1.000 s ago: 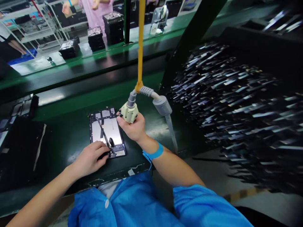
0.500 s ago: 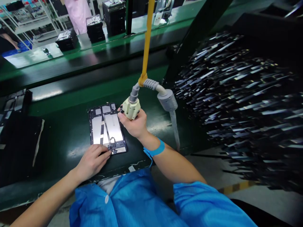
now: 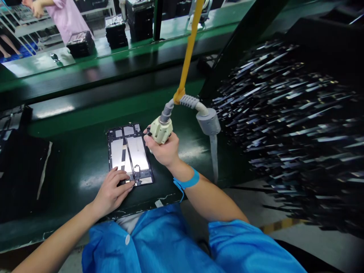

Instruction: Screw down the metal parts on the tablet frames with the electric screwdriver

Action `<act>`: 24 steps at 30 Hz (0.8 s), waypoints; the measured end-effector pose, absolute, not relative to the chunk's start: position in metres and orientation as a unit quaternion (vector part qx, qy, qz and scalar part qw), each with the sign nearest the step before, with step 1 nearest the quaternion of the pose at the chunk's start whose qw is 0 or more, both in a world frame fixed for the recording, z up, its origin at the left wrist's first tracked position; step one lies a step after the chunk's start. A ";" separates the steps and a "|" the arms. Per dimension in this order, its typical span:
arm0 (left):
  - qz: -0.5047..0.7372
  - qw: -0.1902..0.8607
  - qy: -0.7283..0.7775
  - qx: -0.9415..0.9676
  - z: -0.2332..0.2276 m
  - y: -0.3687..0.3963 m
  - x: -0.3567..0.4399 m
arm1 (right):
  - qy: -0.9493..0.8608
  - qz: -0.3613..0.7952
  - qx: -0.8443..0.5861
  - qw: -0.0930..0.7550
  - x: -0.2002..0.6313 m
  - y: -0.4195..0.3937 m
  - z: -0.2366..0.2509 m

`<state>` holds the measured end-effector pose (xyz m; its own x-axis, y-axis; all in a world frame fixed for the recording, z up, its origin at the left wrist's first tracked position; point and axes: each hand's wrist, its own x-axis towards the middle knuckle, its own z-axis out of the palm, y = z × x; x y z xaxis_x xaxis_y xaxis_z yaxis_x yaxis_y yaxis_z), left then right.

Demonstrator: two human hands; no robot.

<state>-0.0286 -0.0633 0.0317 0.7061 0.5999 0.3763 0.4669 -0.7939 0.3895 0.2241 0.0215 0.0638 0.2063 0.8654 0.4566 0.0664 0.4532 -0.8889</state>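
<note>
An open tablet [image 3: 139,148] lies flat on the dark green bench, its silvery inner panels and thin dark strips showing. My left hand [image 3: 111,189] rests on its lower left corner, fingers spread and fingertips touching the lower edge parts. Just right of the tablet, my right hand [image 3: 165,151] is wrapped round a cream corded tool [image 3: 160,131] that looks like an electric screwdriver, seen from its back end. My hand and the body hide its tip. A yellow strap [image 3: 190,49] suspends it by the grey cable [image 3: 200,107], which carries a thick grey cylinder [image 3: 209,121].
At the left edge stands a dark stack [image 3: 22,167] with similar tablet parts on top. Many thin black and silvery pieces [image 3: 292,125] crowd the right side. Beyond the rail, several black stacks [image 3: 115,33] stand on a ledge, and a person in pink [image 3: 66,19] is behind.
My left fingers have spread and shifted up slightly on the tablet. The tool and my right hand sit a little farther right. Behind, the person in pink has moved and their hands now show.
</note>
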 end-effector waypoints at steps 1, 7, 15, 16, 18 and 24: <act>0.245 0.140 0.288 0.915 0.032 -0.062 -0.029 | -0.551 0.307 -0.426 0.649 0.224 0.021 0.063; 0.238 0.140 0.289 0.916 0.032 -0.060 -0.029 | -0.551 0.304 -0.443 0.639 0.225 0.021 0.063; 0.262 0.074 0.344 0.898 0.024 -0.068 -0.031 | -0.552 0.307 -0.438 0.640 0.225 0.022 0.061; 0.257 0.073 0.350 0.898 0.024 -0.064 -0.032 | -0.550 0.308 -0.437 0.642 0.225 0.022 0.061; 0.253 0.068 0.362 0.895 0.024 -0.052 -0.031 | -0.543 0.313 -0.432 0.648 0.224 0.022 0.060; 0.280 0.059 0.369 0.884 0.022 -0.011 -0.019 | -0.521 0.322 -0.451 0.650 0.224 0.021 0.061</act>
<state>-0.0187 -0.0113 0.0216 0.5708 0.6858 0.4515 0.6194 -0.7206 0.3115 0.2242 0.0213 0.0612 0.2503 0.8879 0.3861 0.0503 0.3863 -0.9210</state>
